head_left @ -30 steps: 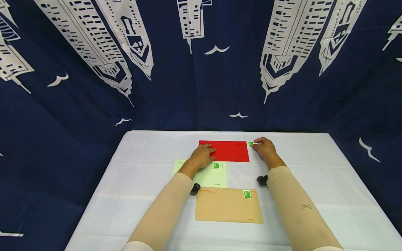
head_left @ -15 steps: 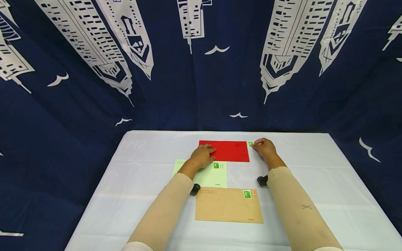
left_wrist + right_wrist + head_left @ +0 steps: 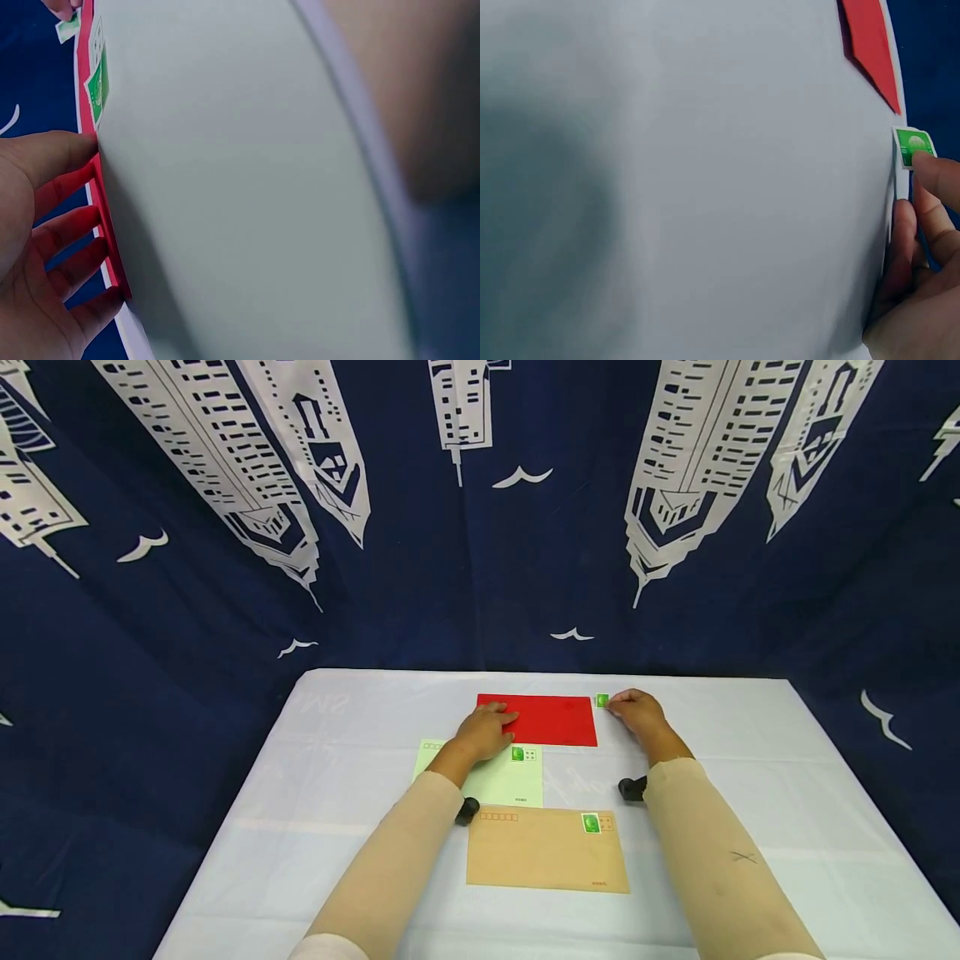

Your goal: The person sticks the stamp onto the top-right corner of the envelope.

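Observation:
My left hand (image 3: 483,732) rests with spread fingers on the left part of a red envelope (image 3: 557,722) near the table's far edge. In the left wrist view, the fingertips (image 3: 90,217) press along the red paper. Just right of that envelope, my right hand (image 3: 639,713) pinches a small green postage stamp (image 3: 602,701) with a white border. The right wrist view shows the stamp (image 3: 913,146) between thumb and forefinger, a little apart from the envelope's corner (image 3: 874,45). A pale green envelope (image 3: 498,787), partly under my left wrist, has a green stamp (image 3: 517,754) at its upper right.
Closest to me lies a brown kraft envelope (image 3: 543,856), also bearing a green stamp (image 3: 591,823) at upper right. All lie on a white-covered table (image 3: 337,760). Behind it hangs a dark blue cloth (image 3: 420,577) printed with white buildings and birds.
My right hand has shifted very slightly right and up with the stamp in its fingertips. The left hand stays in place on the red envelope. The head view has tilted a little.

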Demonstrator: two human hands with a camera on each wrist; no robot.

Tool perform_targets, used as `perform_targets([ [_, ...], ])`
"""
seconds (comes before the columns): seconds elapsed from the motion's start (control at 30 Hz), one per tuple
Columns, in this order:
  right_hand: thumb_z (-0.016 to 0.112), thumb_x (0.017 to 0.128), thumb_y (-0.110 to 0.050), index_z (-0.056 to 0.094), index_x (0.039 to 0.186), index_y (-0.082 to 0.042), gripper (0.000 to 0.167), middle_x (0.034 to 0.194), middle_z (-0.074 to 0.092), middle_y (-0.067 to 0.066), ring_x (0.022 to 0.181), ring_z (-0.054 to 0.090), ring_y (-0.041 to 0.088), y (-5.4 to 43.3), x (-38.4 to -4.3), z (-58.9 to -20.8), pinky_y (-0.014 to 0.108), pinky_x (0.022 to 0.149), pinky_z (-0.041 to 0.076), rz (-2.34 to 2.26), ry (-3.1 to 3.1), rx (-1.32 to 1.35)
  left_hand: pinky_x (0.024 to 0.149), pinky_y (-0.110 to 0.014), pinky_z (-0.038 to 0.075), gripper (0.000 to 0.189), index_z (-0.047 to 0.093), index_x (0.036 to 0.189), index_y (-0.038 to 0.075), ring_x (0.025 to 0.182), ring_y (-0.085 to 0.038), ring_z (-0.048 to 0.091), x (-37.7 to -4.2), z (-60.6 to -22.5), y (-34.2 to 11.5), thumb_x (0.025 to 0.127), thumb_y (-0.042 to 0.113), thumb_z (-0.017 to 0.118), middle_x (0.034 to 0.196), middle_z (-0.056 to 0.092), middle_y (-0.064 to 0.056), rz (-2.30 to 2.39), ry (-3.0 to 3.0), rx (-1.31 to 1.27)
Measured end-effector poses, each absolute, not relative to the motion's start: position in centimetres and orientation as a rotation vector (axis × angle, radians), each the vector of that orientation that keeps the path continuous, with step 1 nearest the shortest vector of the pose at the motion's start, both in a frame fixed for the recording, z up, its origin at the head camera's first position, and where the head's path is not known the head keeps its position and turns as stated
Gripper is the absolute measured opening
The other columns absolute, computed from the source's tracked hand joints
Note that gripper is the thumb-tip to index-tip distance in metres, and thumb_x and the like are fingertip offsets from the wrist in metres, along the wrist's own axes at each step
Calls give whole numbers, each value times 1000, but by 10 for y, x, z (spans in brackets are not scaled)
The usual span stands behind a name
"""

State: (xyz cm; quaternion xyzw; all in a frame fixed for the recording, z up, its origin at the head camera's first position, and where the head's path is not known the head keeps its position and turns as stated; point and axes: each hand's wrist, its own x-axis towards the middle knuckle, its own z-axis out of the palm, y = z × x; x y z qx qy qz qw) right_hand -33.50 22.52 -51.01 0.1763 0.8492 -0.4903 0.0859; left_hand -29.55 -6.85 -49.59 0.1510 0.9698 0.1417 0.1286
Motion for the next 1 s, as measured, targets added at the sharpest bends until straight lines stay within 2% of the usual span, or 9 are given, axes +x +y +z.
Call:
perform_targets([
  [0.13, 61, 98, -22, 60, 112, -7, 20, 113, 52, 7, 101, 45, 23, 229, -336, -509, 28, 81, 39, -1474, 2481, 528, 129, -40, 22, 51, 46, 153, 24, 156, -22, 25, -295, -496, -68, 104, 33, 55, 165, 35, -1, 410, 2814, 447],
  [0.5, 60, 98, -25, 60, 113, -9, 22, 128, 51, 13, 109, 44, 26, 233, -336, -505, 31, 85, 38, -1448, 2453, 469, 128, -40, 22, 51, 46, 153, 25, 157, -22, 24, -295, -497, -69, 104, 34, 54, 165, 35, 0, 399, 2821, 437],
  [0.77, 60, 98, -24, 61, 113, -8, 22, 114, 51, 6, 105, 45, 23, 235, -334, -505, 28, 85, 38, -1501, 2444, 427, 128, -40, 24, 51, 47, 153, 25, 157, -24, 24, -295, -496, -70, 104, 34, 55, 165, 35, 0, 427, 2818, 430],
  [1.0, 58, 99, -25, 61, 113, -8, 22, 118, 52, 10, 107, 46, 24, 234, -334, -506, 29, 85, 39, -1493, 2456, 443, 128, -40, 24, 52, 46, 153, 24, 156, -22, 24, -295, -495, -69, 103, 33, 56, 165, 35, -1, 442, 2804, 424],
])
